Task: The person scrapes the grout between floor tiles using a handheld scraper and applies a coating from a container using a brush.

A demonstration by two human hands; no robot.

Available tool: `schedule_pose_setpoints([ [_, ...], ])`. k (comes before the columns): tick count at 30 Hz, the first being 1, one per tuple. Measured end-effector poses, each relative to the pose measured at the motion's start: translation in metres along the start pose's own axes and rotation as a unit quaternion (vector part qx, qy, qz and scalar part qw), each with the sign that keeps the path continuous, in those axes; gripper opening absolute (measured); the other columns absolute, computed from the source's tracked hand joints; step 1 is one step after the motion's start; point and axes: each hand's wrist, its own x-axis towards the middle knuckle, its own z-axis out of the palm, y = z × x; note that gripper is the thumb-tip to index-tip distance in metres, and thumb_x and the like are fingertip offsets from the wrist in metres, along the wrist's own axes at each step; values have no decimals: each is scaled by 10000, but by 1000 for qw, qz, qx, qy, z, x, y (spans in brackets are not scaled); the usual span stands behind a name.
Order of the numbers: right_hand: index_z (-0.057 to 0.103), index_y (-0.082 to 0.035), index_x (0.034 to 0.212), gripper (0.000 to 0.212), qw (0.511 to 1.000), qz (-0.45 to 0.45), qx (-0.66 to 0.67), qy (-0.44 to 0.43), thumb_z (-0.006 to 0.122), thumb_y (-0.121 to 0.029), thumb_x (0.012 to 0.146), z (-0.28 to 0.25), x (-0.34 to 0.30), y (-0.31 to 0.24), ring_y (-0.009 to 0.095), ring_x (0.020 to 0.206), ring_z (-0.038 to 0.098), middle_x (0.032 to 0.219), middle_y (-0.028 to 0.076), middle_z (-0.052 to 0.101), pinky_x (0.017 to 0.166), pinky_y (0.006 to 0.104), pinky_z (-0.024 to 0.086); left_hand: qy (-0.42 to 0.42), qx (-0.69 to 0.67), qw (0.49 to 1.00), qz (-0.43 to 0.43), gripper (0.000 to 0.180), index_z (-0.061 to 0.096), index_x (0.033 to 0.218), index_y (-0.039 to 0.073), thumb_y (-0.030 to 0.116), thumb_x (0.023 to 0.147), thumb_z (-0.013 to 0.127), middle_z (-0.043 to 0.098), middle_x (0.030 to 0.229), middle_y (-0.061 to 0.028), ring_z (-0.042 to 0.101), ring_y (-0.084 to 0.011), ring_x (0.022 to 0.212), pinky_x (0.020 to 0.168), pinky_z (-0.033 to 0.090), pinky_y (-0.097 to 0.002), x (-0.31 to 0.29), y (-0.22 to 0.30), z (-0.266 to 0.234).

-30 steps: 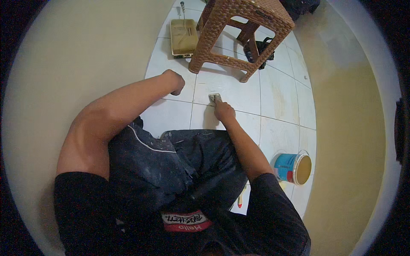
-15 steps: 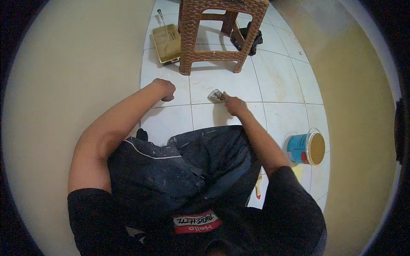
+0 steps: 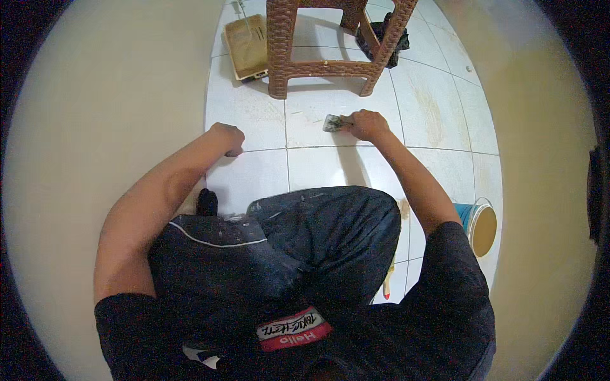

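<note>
My right hand (image 3: 370, 126) is closed around a small scraper (image 3: 332, 123) with a stained, flat blade pointing left. It is held low over the white tiled floor (image 3: 311, 165), in front of the stool; whether the blade touches the tile I cannot tell. Near the left wall, my left hand (image 3: 227, 138) makes a fist over the tiles, its curled fingers partly turned away, and no object shows in it. Faint brownish smears (image 3: 426, 101) mark the tiles beyond my right hand.
A brown woven-pattern plastic stool (image 3: 279, 57) stands ahead. To its left lies a paint tray (image 3: 246, 51) with tan paint. Behind the stool's right leg is a black bag (image 3: 395, 46). A paint bucket (image 3: 484, 232) and a brush (image 3: 387, 286) are at my right. Walls flank both sides.
My right hand has shifted right and slightly away with the scraper. My left hand appears a little farther left. The view has moved, so the stool, tray and bucket sit differently in the picture.
</note>
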Motion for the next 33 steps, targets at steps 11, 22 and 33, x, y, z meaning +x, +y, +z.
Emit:
schedule_pose_setpoints([
  [11,653,-221,1196,364,997,-22,-6,-69,549,-431,917,-11,9,-5,299,907,674,978,146,692,786,429,551,-24,-34,999,2,269,727,955,60,204,766,601,702,1011,-146,682,-297,923,778,545,-417,-2,0,5],
  [22,708,-88,963,400,999,-38,7,-3,570,-457,898,-16,1,-24,347,792,684,868,181,694,715,454,556,9,-36,999,-8,249,734,944,72,175,771,587,710,1015,-122,686,-278,930,743,549,-414,3,2,5],
  [33,622,-255,1230,364,995,-86,-54,-9,525,-428,925,-20,5,-20,320,852,681,902,137,694,736,466,554,9,-50,999,-16,263,732,966,74,162,742,626,703,1038,-132,684,-279,950,762,548,-410,-9,0,5],
])
